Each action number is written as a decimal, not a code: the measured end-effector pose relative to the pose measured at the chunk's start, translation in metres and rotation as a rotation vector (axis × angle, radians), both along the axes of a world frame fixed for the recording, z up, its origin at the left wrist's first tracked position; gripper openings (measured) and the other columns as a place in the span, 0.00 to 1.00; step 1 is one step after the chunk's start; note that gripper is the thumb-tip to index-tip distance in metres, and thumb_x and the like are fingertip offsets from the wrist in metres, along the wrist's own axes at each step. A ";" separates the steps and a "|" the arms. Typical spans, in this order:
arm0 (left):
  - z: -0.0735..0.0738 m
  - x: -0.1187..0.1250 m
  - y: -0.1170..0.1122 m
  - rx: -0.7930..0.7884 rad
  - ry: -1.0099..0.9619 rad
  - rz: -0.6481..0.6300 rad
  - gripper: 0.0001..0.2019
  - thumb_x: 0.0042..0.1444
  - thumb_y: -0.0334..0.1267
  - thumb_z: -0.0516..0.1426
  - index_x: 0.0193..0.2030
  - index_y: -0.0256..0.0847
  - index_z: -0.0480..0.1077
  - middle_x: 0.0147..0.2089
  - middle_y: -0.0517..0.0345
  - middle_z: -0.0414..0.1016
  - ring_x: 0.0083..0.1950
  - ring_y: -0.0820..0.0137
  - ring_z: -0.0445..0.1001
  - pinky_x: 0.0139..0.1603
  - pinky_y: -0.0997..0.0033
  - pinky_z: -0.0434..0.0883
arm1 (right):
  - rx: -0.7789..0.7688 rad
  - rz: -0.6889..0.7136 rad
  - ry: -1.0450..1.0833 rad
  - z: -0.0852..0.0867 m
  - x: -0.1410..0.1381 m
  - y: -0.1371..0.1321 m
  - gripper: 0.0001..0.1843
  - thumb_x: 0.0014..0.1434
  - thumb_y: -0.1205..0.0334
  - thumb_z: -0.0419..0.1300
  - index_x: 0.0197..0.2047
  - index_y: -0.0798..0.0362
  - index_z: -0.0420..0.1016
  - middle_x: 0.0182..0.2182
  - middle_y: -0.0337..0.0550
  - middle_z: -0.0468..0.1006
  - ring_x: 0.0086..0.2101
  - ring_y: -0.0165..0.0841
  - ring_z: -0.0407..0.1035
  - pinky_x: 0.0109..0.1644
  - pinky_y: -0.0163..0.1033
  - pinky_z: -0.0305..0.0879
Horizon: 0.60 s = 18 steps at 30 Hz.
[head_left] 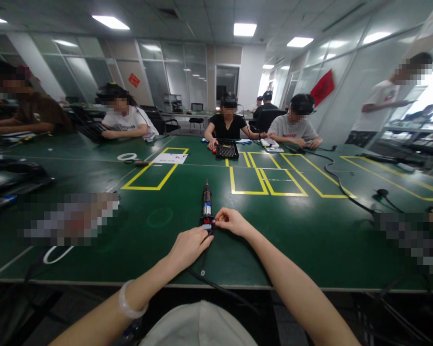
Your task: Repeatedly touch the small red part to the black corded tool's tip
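An electric screwdriver (207, 206) lies on the green table in front of me, its thin bit pointing away. It has a dark body with a silver and blue band, and red parts near its rear end. My left hand (191, 246) is closed around that rear end, fingertips at a light-coloured piece there. From the right, my right hand (233, 222) pinches a small orange-red part (217, 220) at the screwdriver's side; whether it is attached is too small to tell. A thin cord with a small ring (202, 273) hangs back from the tool.
Yellow tape outlines (248, 193) mark the green table (159, 269). A black cable (223, 290) runs along the near edge. Across the table, a person's hands rest near a black tray (227, 150). A white sheet (170, 158) lies left of it. Other people sit around.
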State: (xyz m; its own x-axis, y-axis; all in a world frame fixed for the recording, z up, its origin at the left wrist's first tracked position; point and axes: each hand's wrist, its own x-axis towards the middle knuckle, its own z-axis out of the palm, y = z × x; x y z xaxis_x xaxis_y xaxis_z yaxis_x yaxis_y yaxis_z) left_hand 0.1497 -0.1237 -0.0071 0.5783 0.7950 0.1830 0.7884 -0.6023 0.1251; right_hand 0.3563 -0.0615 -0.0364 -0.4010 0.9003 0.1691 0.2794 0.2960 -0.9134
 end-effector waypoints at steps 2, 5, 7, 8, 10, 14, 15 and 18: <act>0.000 0.001 -0.002 0.002 -0.016 0.001 0.20 0.66 0.46 0.43 0.35 0.40 0.72 0.42 0.54 0.76 0.44 0.66 0.74 0.43 0.69 0.69 | 0.011 -0.002 -0.014 0.001 -0.002 -0.002 0.09 0.51 0.62 0.64 0.34 0.56 0.69 0.22 0.34 0.69 0.23 0.25 0.61 0.27 0.31 0.57; 0.001 0.001 -0.003 0.000 -0.028 0.006 0.20 0.66 0.46 0.43 0.35 0.40 0.72 0.41 0.54 0.76 0.43 0.66 0.74 0.42 0.69 0.69 | 0.003 0.003 -0.004 0.003 -0.004 -0.004 0.10 0.51 0.63 0.64 0.36 0.56 0.69 0.23 0.34 0.69 0.23 0.25 0.63 0.28 0.31 0.58; 0.001 0.001 -0.003 -0.001 -0.038 -0.001 0.20 0.66 0.46 0.43 0.36 0.40 0.72 0.41 0.54 0.76 0.43 0.66 0.74 0.42 0.68 0.69 | -0.010 -0.005 0.007 0.005 -0.005 -0.005 0.10 0.51 0.62 0.64 0.36 0.56 0.69 0.23 0.34 0.70 0.24 0.26 0.64 0.29 0.31 0.60; 0.001 0.000 -0.004 -0.002 -0.048 -0.003 0.20 0.66 0.46 0.42 0.36 0.40 0.72 0.41 0.55 0.76 0.43 0.66 0.74 0.43 0.68 0.69 | -0.014 -0.010 0.010 0.006 -0.005 -0.006 0.10 0.52 0.62 0.64 0.35 0.56 0.69 0.24 0.35 0.70 0.25 0.26 0.64 0.29 0.31 0.60; 0.000 0.000 -0.004 -0.006 -0.078 -0.005 0.21 0.67 0.46 0.41 0.36 0.41 0.72 0.41 0.55 0.76 0.43 0.66 0.74 0.44 0.68 0.69 | -0.015 -0.017 0.008 0.008 -0.005 -0.007 0.09 0.52 0.61 0.64 0.33 0.56 0.70 0.23 0.36 0.71 0.25 0.27 0.65 0.30 0.32 0.61; -0.001 -0.002 -0.005 -0.021 -0.159 -0.019 0.22 0.67 0.44 0.39 0.39 0.42 0.73 0.43 0.55 0.76 0.46 0.67 0.73 0.49 0.68 0.68 | 0.039 -0.046 -0.026 0.009 -0.007 -0.008 0.09 0.51 0.61 0.65 0.32 0.56 0.71 0.25 0.37 0.72 0.25 0.27 0.65 0.30 0.32 0.60; -0.001 -0.002 -0.005 -0.026 -0.170 -0.021 0.22 0.67 0.44 0.39 0.40 0.42 0.73 0.44 0.55 0.76 0.46 0.67 0.73 0.49 0.68 0.68 | 0.051 -0.050 -0.032 0.009 -0.007 -0.008 0.09 0.51 0.61 0.65 0.32 0.56 0.71 0.25 0.37 0.72 0.25 0.27 0.65 0.30 0.32 0.60; -0.001 -0.002 -0.006 -0.041 -0.177 -0.008 0.22 0.67 0.44 0.39 0.38 0.42 0.73 0.42 0.55 0.76 0.45 0.67 0.73 0.48 0.69 0.68 | 0.049 -0.040 -0.030 0.010 -0.008 -0.009 0.08 0.52 0.62 0.64 0.33 0.56 0.71 0.25 0.37 0.73 0.25 0.27 0.65 0.30 0.32 0.61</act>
